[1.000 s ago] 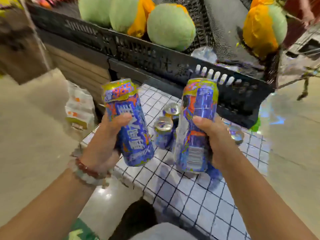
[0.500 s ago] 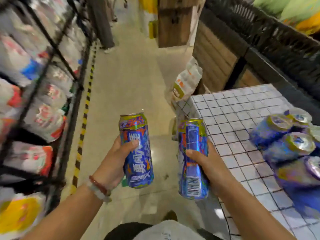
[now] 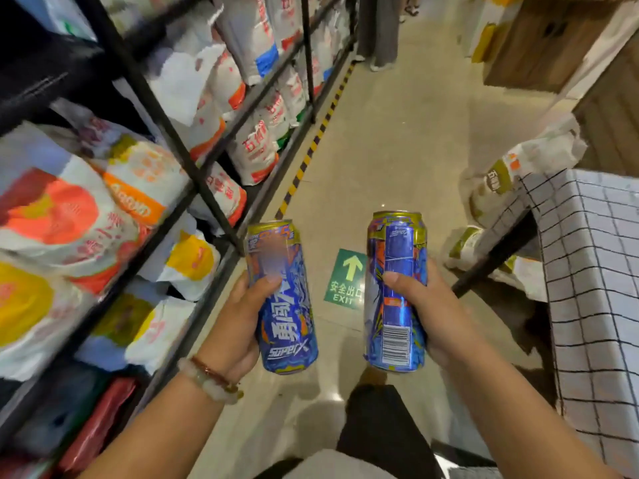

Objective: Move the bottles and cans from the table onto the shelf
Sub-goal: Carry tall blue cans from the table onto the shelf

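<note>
**Two cans in transit to the shelf**

A black-framed shelf (image 3: 166, 129) packed with bagged goods stands at left. The left hand (image 3: 238, 326) has its fingers wrapped around one upright blue beer can (image 3: 281, 299); the right hand (image 3: 435, 316) likewise grips a second can (image 3: 396, 292), apparently carried together to save trips from the gridded counter (image 3: 594, 271) at right.

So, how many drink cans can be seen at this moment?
2. One blue can is upright in the left hand; the other can is upright in the right hand. The table is mostly out of frame, so more may be hidden.
</note>
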